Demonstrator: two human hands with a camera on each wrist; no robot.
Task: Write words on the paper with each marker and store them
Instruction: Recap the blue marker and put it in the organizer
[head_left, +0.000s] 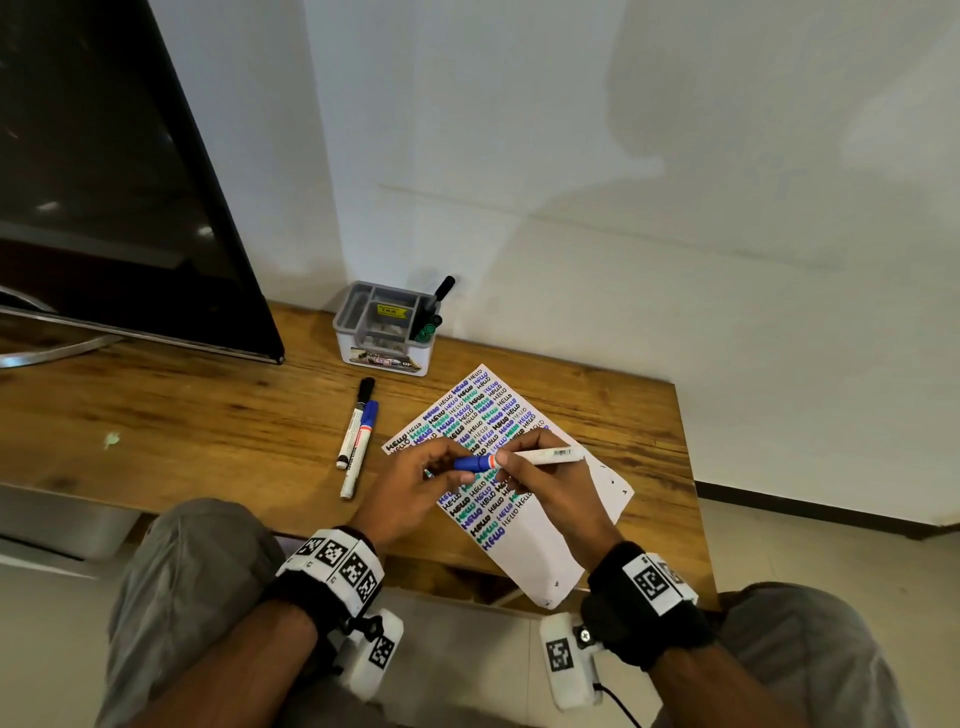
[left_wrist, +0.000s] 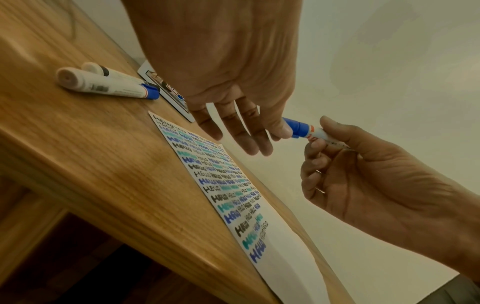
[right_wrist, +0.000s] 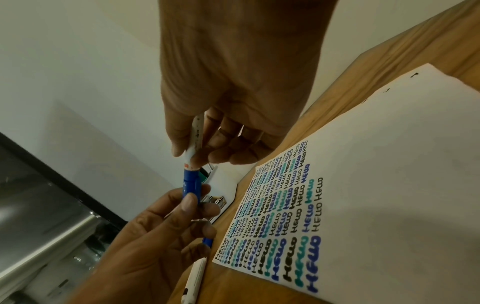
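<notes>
Above the paper (head_left: 540, 551) (left_wrist: 278, 253) (right_wrist: 389, 164), filled with rows of "HELLO" in blue, teal and black, both hands hold one blue marker (head_left: 540, 457) (left_wrist: 315, 134) (right_wrist: 196, 139). My left hand (head_left: 415, 483) (left_wrist: 275, 131) (right_wrist: 187, 207) pinches its blue cap (head_left: 470, 463) (left_wrist: 296, 127) (right_wrist: 192, 183), which sits on the marker's end. My right hand (head_left: 524, 467) (left_wrist: 319, 139) (right_wrist: 192, 152) grips the white barrel just behind the cap. A black-capped marker (head_left: 356, 421) (left_wrist: 109, 73) and a blue-capped marker (head_left: 361, 447) (left_wrist: 103, 86) lie side by side on the wooden desk (head_left: 182, 415), left of the paper.
A grey and white organiser box (head_left: 382, 332) stands at the wall behind the paper, with black and green markers (head_left: 431, 317) upright in its right compartment. A dark monitor (head_left: 104, 208) on a metal stand fills the back left. The desk's right edge lies just beyond the paper.
</notes>
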